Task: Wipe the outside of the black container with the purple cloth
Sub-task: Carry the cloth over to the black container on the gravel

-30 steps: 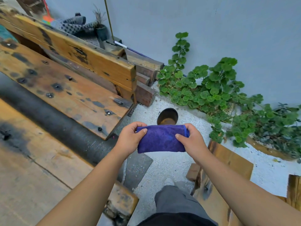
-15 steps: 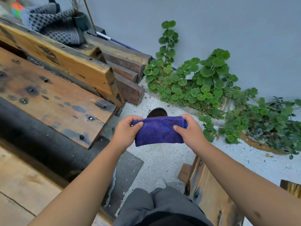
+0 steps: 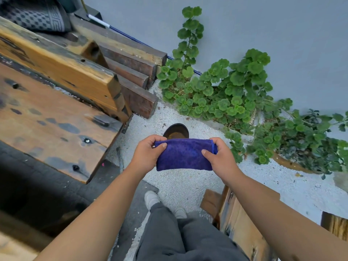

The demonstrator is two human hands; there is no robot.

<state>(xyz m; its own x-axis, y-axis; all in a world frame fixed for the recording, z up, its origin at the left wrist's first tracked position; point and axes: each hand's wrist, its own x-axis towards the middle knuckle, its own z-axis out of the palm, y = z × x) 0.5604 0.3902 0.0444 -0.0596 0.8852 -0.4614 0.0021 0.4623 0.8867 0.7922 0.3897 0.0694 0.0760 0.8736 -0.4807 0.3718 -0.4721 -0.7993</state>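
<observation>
Head view: left hand (image 3: 146, 153) and right hand (image 3: 221, 157) pinch the folded cloth (image 3: 184, 154) by its ends; the container (image 3: 176, 131) stands on gravel just beyond the cloth, partly hidden.

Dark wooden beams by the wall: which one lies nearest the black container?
The lowest, front beam, whose end reaches the white gravel closest to the black container; the others are stacked behind it, nearer the wall.

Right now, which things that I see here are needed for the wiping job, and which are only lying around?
Needed:
- purple cloth, folded, held at its ends by the left hand and the right hand
- black container, on the gravel, partly hidden behind the cloth

Only lying around:
- wooden bench
- green plants
- patterned cushion
- stacked timber
</observation>
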